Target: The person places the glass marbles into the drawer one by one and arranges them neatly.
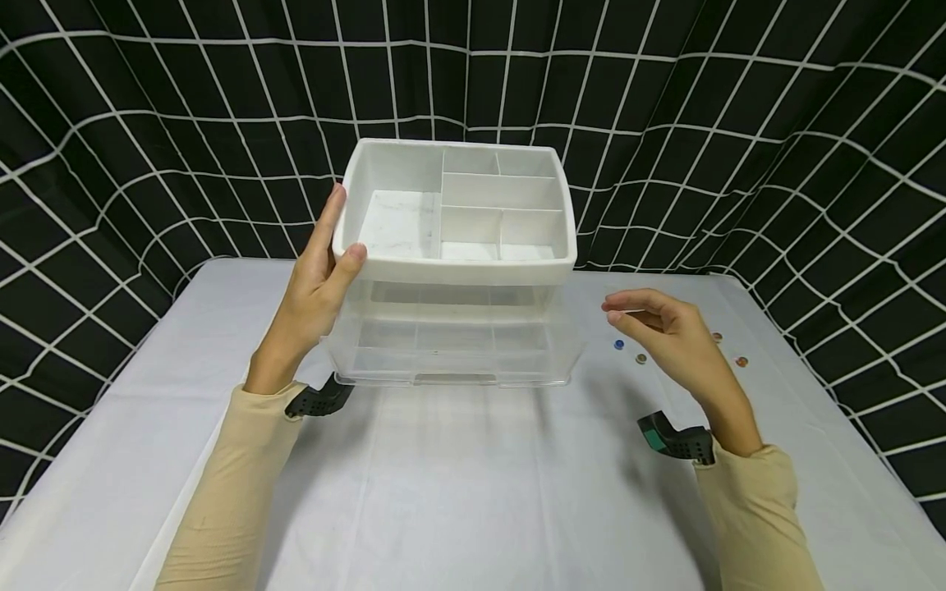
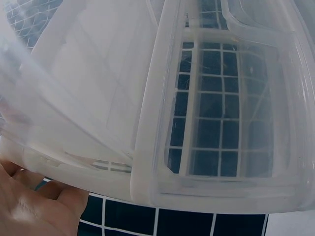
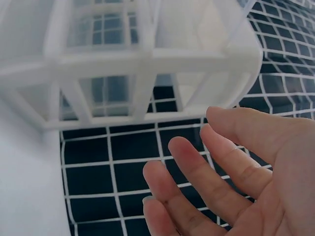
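Note:
A white desktop drawer organizer (image 1: 458,269) stands in the middle of the head view, its top tray divided into several compartments. Below the tray, a clear plastic drawer (image 1: 451,361) juts out toward the front. My left hand (image 1: 314,283) grips the organizer's left side, thumb over the front corner of the rim and fingers along the outer wall. To the right of the organizer, my right hand (image 1: 665,332) hovers apart from it with fingers loosely bent and nothing held. In the right wrist view, the fingers (image 3: 216,182) spread beside the organizer's side wall (image 3: 113,69).
Small round pieces lie on the white-covered table (image 1: 458,501) near my right hand, among them a blue one (image 1: 619,345) and an orange one (image 1: 742,361). A black curtain (image 1: 414,82) with a white grid hangs behind and along both sides.

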`<move>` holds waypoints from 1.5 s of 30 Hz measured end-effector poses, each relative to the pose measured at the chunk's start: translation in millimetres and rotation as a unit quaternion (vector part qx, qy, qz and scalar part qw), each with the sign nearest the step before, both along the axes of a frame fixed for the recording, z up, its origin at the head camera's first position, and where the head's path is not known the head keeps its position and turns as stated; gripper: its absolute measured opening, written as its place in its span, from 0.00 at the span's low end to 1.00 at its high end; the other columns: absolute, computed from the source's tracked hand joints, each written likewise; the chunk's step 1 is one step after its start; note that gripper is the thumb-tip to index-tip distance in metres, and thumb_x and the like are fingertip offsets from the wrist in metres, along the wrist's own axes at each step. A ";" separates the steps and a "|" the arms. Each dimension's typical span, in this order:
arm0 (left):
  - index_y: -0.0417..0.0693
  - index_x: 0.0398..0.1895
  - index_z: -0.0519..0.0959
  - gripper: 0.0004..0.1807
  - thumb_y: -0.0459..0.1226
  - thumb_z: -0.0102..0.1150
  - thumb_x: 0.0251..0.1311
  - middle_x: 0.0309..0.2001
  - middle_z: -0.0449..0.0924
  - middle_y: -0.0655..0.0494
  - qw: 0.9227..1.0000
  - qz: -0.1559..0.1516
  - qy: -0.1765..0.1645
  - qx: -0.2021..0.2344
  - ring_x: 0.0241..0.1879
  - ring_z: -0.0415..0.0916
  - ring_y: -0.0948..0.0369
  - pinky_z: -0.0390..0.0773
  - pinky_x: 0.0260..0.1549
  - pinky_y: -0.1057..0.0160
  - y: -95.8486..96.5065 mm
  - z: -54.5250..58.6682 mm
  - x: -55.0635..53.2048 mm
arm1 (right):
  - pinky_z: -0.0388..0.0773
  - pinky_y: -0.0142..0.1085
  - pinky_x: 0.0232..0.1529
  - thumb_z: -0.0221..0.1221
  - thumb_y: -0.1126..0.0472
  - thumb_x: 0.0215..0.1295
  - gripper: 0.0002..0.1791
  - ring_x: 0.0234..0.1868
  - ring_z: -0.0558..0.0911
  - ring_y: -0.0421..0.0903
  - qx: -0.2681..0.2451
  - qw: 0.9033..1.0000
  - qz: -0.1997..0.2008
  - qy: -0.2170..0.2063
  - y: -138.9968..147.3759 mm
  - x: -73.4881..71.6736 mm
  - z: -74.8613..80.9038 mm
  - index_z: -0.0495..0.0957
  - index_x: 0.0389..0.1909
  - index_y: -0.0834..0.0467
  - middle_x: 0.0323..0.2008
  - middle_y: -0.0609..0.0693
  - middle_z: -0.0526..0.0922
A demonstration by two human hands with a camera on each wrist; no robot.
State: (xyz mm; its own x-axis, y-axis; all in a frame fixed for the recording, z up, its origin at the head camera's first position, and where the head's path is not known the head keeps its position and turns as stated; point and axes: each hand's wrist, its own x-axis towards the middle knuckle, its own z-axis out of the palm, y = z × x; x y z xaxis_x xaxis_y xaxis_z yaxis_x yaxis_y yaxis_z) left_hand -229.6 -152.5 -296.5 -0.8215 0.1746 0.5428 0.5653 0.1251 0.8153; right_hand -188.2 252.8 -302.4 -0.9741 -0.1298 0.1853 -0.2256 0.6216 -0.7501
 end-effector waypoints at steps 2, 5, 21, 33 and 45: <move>0.50 0.81 0.43 0.36 0.30 0.42 0.74 0.81 0.39 0.61 1.000 0.000 0.000 0.000 0.69 0.60 0.51 0.64 0.63 0.75 -0.1 0.0 -0.1 | 0.75 0.21 0.45 0.57 0.49 0.72 0.19 0.46 0.81 0.27 0.009 1.000 -0.004 -0.002 1.5 -2.5 -2.1 0.79 0.57 0.55 0.52 0.45 0.83; 0.50 0.81 0.43 0.36 0.30 0.42 0.74 0.81 0.40 0.61 1.000 0.001 0.001 0.000 0.68 0.61 0.52 0.64 0.63 0.75 -0.1 0.0 -0.1 | 0.74 0.21 0.44 0.57 0.49 0.72 0.19 0.45 0.80 0.26 0.020 1.000 -0.009 0.000 3.5 -5.4 -5.3 0.79 0.56 0.56 0.53 0.51 0.83; 0.49 0.80 0.43 0.36 0.30 0.42 0.74 0.81 0.39 0.59 1.000 -0.001 0.001 0.004 0.69 0.60 0.51 0.63 0.63 0.75 0.6 -0.5 -0.4 | 0.75 0.31 0.40 0.57 0.49 0.72 0.20 0.48 0.84 0.53 0.096 0.994 -0.042 -0.010 24.7 -21.8 -28.5 0.80 0.55 0.59 0.52 0.62 0.84; 0.49 0.80 0.43 0.36 0.30 0.42 0.74 0.81 0.39 0.59 1.000 0.005 0.001 -0.003 0.71 0.58 0.51 0.63 0.64 0.74 0.5 1.2 0.3 | 0.77 0.30 0.37 0.59 0.53 0.71 0.20 0.48 0.84 0.60 0.118 0.992 -0.028 -0.028 36.7 -29.3 -39.9 0.79 0.55 0.64 0.50 0.64 0.84; 0.48 0.80 0.43 0.36 0.30 0.42 0.73 0.81 0.39 0.55 1.000 0.006 0.007 -0.003 0.71 0.58 0.51 0.64 0.63 0.76 1.5 1.5 0.5 | 0.78 0.56 0.52 0.61 0.59 0.68 0.20 0.55 0.80 0.67 0.141 0.989 -0.015 -0.045 49.7 -35.0 -53.0 0.78 0.56 0.66 0.55 0.67 0.81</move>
State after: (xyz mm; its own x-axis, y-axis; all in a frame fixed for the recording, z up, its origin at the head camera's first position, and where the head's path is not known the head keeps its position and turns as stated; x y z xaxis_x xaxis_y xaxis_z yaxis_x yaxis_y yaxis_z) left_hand -229.1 -151.0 -295.0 -0.8157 0.1668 0.5539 0.5755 0.1365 0.8064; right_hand -223.2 302.6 -355.4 -0.9890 -0.1355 0.0585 -0.1448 0.8147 -0.5615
